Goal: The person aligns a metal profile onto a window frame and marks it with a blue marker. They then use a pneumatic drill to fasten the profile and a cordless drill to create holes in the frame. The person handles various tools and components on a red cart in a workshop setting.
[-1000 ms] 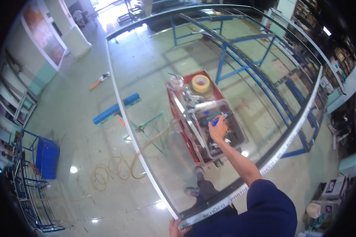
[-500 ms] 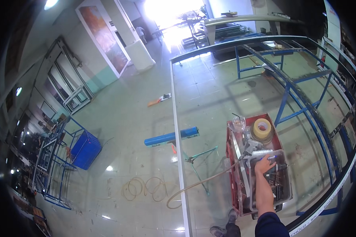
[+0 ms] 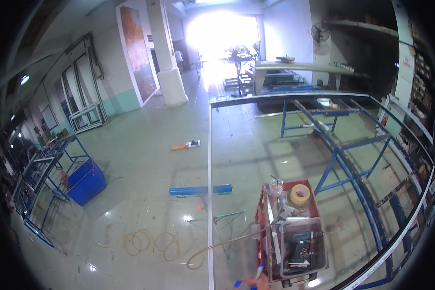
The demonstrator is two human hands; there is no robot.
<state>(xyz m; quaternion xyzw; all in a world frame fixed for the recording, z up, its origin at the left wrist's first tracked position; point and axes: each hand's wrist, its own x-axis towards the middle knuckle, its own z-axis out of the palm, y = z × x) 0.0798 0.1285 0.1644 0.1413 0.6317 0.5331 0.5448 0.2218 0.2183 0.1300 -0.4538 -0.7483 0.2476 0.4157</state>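
Blue bin (image 3: pixel 86 183) is sitting left; tan hose (image 3: pixel 139 242) is looping on the floor. Pale frame bar (image 3: pixel 210 169) is crossing before a blue roll (image 3: pixel 188 190). Right hand (image 3: pixel 259 283), blurred at the bottom edge, is gripping a blue-and-white pen (image 3: pixel 260 270) just left of the red cart (image 3: pixel 259 212). Tray (image 3: pixel 325 241) there is holding a drill (image 3: pixel 302 245). Left hand: out of view, can't tell.

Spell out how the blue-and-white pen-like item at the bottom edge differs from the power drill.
Size: the pen-like item is slim; the power drill is bulkier.
Colour: the pen-like item shows blue and white, the power drill dark with teal.
Place: the pen-like item is in the right hand; the power drill lies unheld in the grey tub.
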